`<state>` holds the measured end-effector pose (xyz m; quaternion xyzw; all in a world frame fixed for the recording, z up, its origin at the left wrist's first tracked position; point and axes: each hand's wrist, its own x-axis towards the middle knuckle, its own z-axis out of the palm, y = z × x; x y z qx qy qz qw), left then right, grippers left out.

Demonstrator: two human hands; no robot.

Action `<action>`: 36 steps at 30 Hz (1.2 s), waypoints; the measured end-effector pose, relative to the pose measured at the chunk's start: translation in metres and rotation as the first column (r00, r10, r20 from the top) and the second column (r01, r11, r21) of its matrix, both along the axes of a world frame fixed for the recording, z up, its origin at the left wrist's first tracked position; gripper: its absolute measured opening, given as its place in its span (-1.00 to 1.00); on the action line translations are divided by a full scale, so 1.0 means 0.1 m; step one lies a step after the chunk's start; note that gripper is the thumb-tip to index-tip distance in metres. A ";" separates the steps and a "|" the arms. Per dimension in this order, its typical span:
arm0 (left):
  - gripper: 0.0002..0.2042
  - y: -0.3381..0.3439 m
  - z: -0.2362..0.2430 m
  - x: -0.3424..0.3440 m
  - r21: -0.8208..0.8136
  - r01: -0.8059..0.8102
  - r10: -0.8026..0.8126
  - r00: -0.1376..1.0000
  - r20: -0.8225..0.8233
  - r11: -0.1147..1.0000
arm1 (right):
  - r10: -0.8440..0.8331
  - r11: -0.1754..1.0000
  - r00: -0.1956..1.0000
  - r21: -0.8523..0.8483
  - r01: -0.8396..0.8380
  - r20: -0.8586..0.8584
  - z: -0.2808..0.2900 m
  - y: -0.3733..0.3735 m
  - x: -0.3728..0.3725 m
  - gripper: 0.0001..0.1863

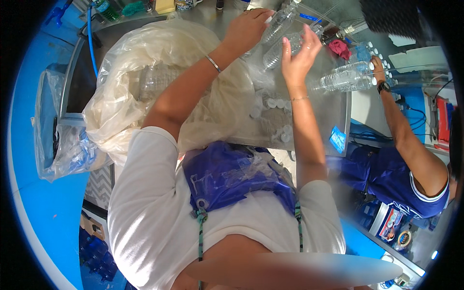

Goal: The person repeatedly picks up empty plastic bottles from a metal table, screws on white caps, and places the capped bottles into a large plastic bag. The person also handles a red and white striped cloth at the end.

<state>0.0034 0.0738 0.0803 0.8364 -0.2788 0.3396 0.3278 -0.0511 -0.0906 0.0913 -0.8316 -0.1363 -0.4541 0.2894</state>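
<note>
My left hand is at the top of the steel counter, fingers closed on a small white cap, beside an upright-looking clear plastic bottle. My right hand is just below it, thumb and fingers apart and slightly curled, in front of another clear bottle. Below my hands, several loose white caps lie on the counter. A large translucent bag holding clear bottles fills the left side, under my left arm.
A co-worker's arm at the right reaches among several capped bottles. A red cloth and blue packet are on the counter. A plastic bag, blue hose, green bottle and mug sit left and back.
</note>
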 end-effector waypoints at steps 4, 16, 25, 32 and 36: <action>-0.29 0.04 -0.23 0.05 -0.341 0.141 -0.159 0.987 -0.024 0.929 | 0.235 0.968 0.971 -0.072 -0.238 -0.055 0.08 0.35 0.36 -0.53; -0.22 0.04 0.08 -0.55 -0.304 0.072 -0.193 0.900 -0.391 0.950 | 0.309 0.951 0.950 -0.022 -0.309 0.034 0.62 0.19 0.13 -0.74; -0.39 -0.22 0.77 -1.08 -0.986 0.068 -0.872 -0.461 -0.167 0.153 | 0.895 -0.063 0.284 0.726 -0.685 0.345 0.77 -0.38 -0.28 -0.51; -0.38 -0.46 0.62 -1.25 -0.375 0.380 -0.528 0.496 -0.689 0.846 | 0.477 0.834 0.823 0.455 -0.313 -0.309 0.89 -0.69 -0.70 -0.46; -0.36 -0.60 0.67 -1.40 -0.051 0.300 -0.285 0.822 -0.493 0.953 | -0.009 0.999 0.877 0.024 0.023 -0.480 1.20 -0.82 -0.96 -0.53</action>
